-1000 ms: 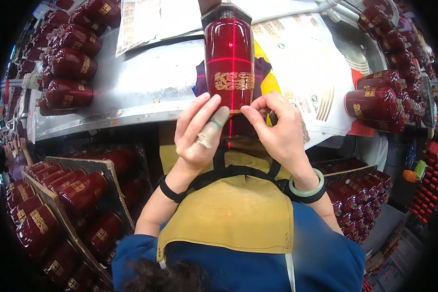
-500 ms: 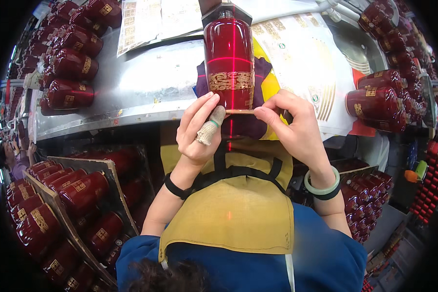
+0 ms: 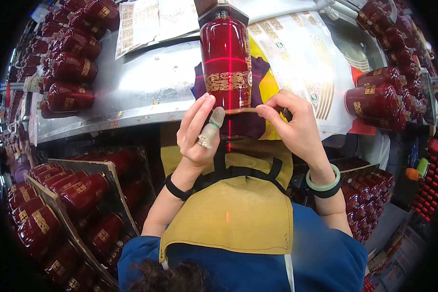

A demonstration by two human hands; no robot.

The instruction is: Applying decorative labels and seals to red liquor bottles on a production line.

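Observation:
A glossy dark red bottle (image 3: 224, 46) with a gold scroll band lies on its side, its neck pointing away from me. Across its near end runs a thin gold strip (image 3: 242, 111). My left hand (image 3: 194, 131) grips the bottle's near left edge, fingers along the side. Its thumb, in a grey-white finger cover (image 3: 213, 129), presses near the strip's left end. My right hand (image 3: 297, 121) pinches the right end of the strip between thumb and fingertips, just off the bottle. Red laser lines cross the bottle. A purple cloth (image 3: 258, 125) lies under it.
White sheets of gold decals (image 3: 321, 73) cover the bench's right side, more sheets (image 3: 138, 22) its far left. Red bottles (image 3: 70, 97) line the metal bench (image 3: 131, 80) on the left, others (image 3: 374, 100) the right. A wooden rack (image 3: 82, 168) of bottles stands at lower left.
The bottle has turned slightly, showing more of the gold marking on its right side, and has shifted a little left. Both hands keep nearly the same place, the right still pinching the strip.

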